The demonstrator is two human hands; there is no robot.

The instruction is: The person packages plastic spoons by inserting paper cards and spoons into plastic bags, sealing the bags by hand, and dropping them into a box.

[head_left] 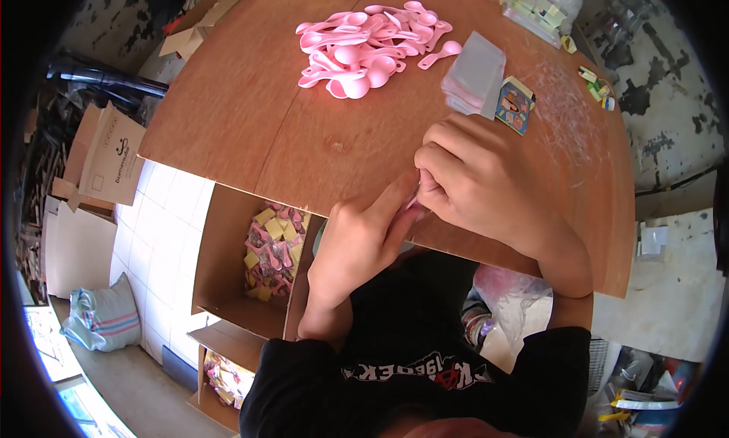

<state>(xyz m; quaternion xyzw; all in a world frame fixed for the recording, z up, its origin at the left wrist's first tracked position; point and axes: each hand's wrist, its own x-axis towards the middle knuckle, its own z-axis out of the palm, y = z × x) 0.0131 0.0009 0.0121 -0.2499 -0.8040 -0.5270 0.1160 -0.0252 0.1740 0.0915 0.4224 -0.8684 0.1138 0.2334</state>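
My left hand (363, 237) and my right hand (474, 176) meet at the near edge of the brown wooden table (243, 119). Both pinch one small clear packet (414, 204) with something pink in it; most of it is hidden by my fingers. Just beyond my right hand lies a stack of clear plastic bags (474, 72), with a small colourful printed card (515, 104) beside it. A pile of pink plastic spoons (368, 47) sits farther back at the table's middle.
An open cardboard box (262, 259) holding several filled pink and yellow packets stands on the floor to my left, below the table edge. More small packets (596, 85) lie at the table's far right. Flat cardboard (102, 161) and a striped sack (102, 320) rest on the left floor.
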